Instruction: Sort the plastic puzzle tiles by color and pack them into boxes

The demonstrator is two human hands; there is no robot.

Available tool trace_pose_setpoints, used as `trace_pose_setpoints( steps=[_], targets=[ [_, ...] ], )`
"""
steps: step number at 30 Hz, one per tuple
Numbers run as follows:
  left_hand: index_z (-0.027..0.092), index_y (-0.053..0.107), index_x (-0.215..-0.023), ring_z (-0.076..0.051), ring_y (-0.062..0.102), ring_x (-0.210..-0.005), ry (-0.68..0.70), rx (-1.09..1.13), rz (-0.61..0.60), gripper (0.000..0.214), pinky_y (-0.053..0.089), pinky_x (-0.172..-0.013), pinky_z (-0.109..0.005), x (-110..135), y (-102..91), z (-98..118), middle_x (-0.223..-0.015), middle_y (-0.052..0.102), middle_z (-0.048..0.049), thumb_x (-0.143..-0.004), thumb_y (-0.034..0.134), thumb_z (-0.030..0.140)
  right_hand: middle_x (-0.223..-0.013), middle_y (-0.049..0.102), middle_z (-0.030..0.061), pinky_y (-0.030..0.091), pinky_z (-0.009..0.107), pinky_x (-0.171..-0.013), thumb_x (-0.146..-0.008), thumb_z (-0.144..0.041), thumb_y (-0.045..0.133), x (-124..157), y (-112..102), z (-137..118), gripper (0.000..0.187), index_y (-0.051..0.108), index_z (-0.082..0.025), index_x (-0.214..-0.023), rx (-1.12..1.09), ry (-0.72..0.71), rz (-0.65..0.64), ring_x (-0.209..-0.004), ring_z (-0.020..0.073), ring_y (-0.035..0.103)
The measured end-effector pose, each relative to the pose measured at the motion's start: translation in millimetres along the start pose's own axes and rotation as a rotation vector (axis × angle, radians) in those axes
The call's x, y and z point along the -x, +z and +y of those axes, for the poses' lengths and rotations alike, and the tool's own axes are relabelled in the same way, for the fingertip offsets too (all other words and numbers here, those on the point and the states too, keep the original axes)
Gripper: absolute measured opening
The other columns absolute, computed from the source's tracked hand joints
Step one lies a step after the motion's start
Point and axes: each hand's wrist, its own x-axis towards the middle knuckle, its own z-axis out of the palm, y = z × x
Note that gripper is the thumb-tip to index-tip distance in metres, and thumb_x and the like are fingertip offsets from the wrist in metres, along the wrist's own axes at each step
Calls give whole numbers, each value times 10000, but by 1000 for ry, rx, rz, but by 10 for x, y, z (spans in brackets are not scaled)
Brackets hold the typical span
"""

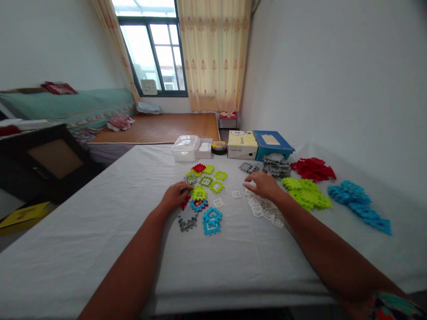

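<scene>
My left hand [176, 195] is at the left edge of a mixed group of interlocking plastic pieces, fingers curled together. A red piece [185, 202] lies partly under it, and a lime green piece [199, 193] is just right of its fingertips. What it may hold is hidden. My right hand [263, 185] hovers over or touches a heap of white window-shaped pieces [263, 208], thumb and index finger apart. Two loose white pieces, a nearer one [218, 202] and a farther one [236, 194], lie between the hands. Joined blue pieces [212, 215] sit nearer to me, beside grey ones [187, 222].
Sorted piles of grey [276, 166], red [312, 169], lime green [307, 194] and blue pieces [358, 202] lie at the right. Behind stand a clear plastic box [185, 149], a round tin [219, 147], a yellow-white box [242, 144] and a blue box [272, 144].
</scene>
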Motion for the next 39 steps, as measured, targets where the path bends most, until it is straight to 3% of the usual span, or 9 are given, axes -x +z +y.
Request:
trace_pose_setpoints(
  steps=[5,9,13,20,23,26,30,33,39],
  targets=[
    [241,729,-918,-169,658,-956,-10,12,7,324,512,-928,-322,-6,-2,6,-1007,714,-10,-753,456,186,-1109,682,76,411,319,-830,-896,-408,572,4,146,-226,288,679,-233,-1098,-3,-199,-40,-1026,226,567],
    [234,731,-921,-176,660,-952,1,7,2,324,518,-917,-330,-3,-9,14,-1009,711,-20,-755,456,190,-1040,685,97,402,321,-767,-898,-369,565,10,238,-396,230,684,-230,-1038,90,-232,-120,-987,242,574],
    [226,730,-919,-178,660,-945,3,18,8,320,522,-908,-339,2,-2,11,-999,711,-29,-757,456,195,-965,693,116,375,335,-764,-937,-311,477,28,241,-458,240,684,-191,-946,158,-250,-95,-945,240,586],
    [238,727,-940,-166,651,-961,-2,7,-2,336,505,-930,-317,7,0,6,-1015,709,-13,-755,453,178,-1043,697,90,373,329,-803,-906,-220,487,-20,135,-266,234,673,-205,-1047,64,-65,21,-973,222,596],
    [230,727,-944,-166,648,-960,-1,9,-11,331,501,-925,-313,2,-14,21,-1014,707,-17,-767,450,191,-1115,672,100,384,365,-834,-896,-237,510,-24,123,-159,235,679,-205,-1056,76,6,87,-1063,264,549],
    [221,728,-940,-173,648,-955,4,1,-12,337,501,-919,-322,-2,-23,36,-1011,706,-27,-761,444,185,-1241,614,114,392,400,-894,-918,-257,496,-14,204,-221,288,648,-199,-1155,2,-86,117,-1151,272,485],
    [232,728,-935,-174,646,-953,-1,-7,-12,332,501,-914,-322,1,-23,43,-1010,705,-20,-755,452,183,-1333,569,83,399,381,-948,-952,-228,436,-4,372,-532,379,542,-227,-1316,-125,-312,16,-1181,224,466],
    [230,726,-941,-169,647,-953,15,-9,-14,332,497,-916,-311,5,-18,37,-1015,702,-21,-765,448,185,-1411,507,64,391,394,-956,-970,-232,401,-8,425,-724,424,457,-254,-1390,-80,-354,-22,-1261,233,409],
    [217,729,-942,-177,647,-944,26,-9,-17,329,496,-906,-317,2,-14,23,-1009,701,-33,-768,451,184,-1189,652,92,396,363,-905,-922,-272,531,2,382,-706,339,577,-216,-1254,-67,-347,-40,-1167,238,484]
  ],
)
